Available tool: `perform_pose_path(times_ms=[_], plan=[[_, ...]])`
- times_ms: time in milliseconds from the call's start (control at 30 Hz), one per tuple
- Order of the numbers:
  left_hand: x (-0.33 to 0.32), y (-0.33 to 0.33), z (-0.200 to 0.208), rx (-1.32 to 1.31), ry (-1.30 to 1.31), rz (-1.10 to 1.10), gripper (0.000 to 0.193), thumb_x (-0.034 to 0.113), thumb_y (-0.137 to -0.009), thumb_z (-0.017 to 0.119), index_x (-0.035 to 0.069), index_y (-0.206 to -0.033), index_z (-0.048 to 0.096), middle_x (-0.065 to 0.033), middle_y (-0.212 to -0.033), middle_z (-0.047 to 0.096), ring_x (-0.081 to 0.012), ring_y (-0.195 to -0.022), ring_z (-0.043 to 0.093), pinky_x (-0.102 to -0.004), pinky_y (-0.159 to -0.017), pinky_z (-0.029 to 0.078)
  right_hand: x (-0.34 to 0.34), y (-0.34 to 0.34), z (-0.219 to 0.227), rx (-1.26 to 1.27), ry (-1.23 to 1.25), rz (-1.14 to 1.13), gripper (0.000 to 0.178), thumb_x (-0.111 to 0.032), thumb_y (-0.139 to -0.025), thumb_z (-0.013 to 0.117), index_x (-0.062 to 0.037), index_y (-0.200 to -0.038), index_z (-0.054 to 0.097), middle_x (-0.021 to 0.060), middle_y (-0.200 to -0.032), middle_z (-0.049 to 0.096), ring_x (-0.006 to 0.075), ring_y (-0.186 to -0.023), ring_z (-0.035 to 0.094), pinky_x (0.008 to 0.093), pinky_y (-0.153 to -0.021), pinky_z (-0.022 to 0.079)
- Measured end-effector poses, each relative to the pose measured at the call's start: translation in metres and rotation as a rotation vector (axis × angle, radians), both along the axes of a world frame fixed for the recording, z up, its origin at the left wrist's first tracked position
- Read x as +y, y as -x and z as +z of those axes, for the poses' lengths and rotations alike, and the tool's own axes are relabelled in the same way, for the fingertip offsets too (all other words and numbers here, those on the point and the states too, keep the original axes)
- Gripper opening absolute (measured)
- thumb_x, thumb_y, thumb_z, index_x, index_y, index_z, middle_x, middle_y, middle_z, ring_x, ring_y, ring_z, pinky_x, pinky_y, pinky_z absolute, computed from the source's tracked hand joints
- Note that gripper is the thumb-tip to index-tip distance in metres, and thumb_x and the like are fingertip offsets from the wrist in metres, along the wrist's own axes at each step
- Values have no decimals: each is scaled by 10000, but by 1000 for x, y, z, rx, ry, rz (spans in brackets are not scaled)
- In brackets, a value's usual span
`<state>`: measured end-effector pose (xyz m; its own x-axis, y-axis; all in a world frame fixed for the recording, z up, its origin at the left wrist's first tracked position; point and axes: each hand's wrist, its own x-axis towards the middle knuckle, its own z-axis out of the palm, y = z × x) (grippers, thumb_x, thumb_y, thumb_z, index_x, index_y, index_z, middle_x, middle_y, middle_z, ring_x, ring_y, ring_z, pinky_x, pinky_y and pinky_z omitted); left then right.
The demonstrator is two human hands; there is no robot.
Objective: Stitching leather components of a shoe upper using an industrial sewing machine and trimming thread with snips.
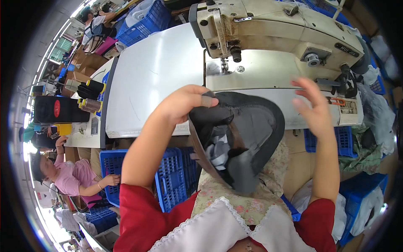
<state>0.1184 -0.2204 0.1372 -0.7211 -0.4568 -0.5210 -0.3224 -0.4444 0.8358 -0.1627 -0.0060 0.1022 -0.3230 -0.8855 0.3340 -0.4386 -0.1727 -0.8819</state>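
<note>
A dark grey sewn fabric piece [264, 130], shaped like an open pouch with a brown band along one side, hangs over my lap in front of the sewing machine. Crumpled pale grey cloth [219, 147] shows inside it; I cannot tell whether it is a bag or a hat. My left hand [189, 103] pinches its upper left rim between thumb and fingers. To the right of the piece, my right hand [312, 107] is raised with fingers apart, touching nothing and slightly blurred. The lower part of the piece is smeared by motion.
Behind the piece stands a cream sewing machine [277, 31] on a white table [155, 80]. Blue crates [170, 180] sit below left, with another blue crate [363, 193] at right. Thread cones [90, 90] stand at left, near a seated person in pink [77, 178].
</note>
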Motion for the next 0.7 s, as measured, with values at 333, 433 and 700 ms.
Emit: perform_pose_path(times_ms=[333, 433, 700], plan=[[-10, 57, -3, -317, 216, -522, 216, 108, -788, 738, -41, -943, 721, -47, -811, 709, -113, -728, 647, -228, -672, 493, -60, -74, -25, -360, -539, 361, 281, -176, -817, 799, -5, -981, 648, 9, -869, 659, 83, -777, 587, 248, -686, 477], [-11, 57, -5, -356, 216, -512, 274, 167, -771, 752, -31, -957, 713, -73, -816, 665, -146, -667, 603, -292, -545, 455, -57, -82, -27, -424, -494, 256, 211, -146, -818, 792, -2, -895, 658, -13, -773, 646, 60, -680, 561, 236, -604, 461], [26, 8, 3, -112, 678, -222, 951, 357, -783, 796, -64, -1480, 305, -260, -1347, 526, -353, -1278, 516, -381, -1055, 411, -59, -72, -49, -539, -436, 81, 220, -179, -787, 788, 5, -843, 680, 7, -719, 645, 86, -644, 572, 273, -603, 478]])
